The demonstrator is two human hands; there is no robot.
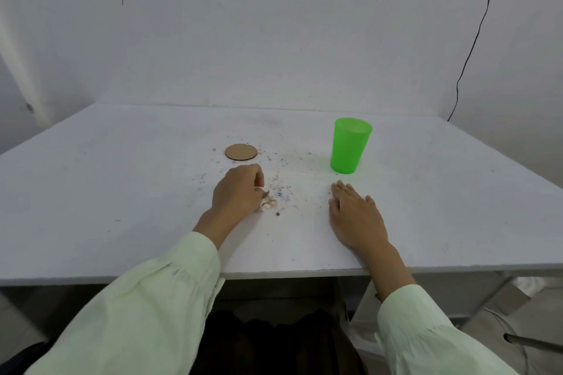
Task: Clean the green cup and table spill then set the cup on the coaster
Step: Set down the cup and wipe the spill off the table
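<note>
Nearest to me are two pale green sleeves (pixel 143 307), coming over the front edge of the white surface (pixel 91 192). The left hand (pixel 237 190) is curled into a loose fist, knuckles up, and it pinches a small crumpled tissue (pixel 267 201), dirty white w/ grey marks, against the surface. Only a bit of the tissue shows at the right side of the fingers. The right hand (pixel 355 216) lies flat, palm down, fingers together and pointing away from the person; it holds nothing.

Between the two hands, and a bit farther, is the spill (pixel 283 189): dark specks and pale powder scattered on the surface, densest just beside the tissue, thinner toward the back.

Farther, the green cup (pixel 350 146) stands near the right fingertips but apart from them. It is translucent plastic, wide end up, narrow end on the surface; I cannot tell if the top is open. Some specks lie to its left. The coaster (pixel 241 152), a round brown disc like cardboard, lies flat just beyond the left hand, well apart from the cup, w/ nothing on it.

Behind is a white wall, and a black cable (pixel 475 39) hangs down at the right.
</note>
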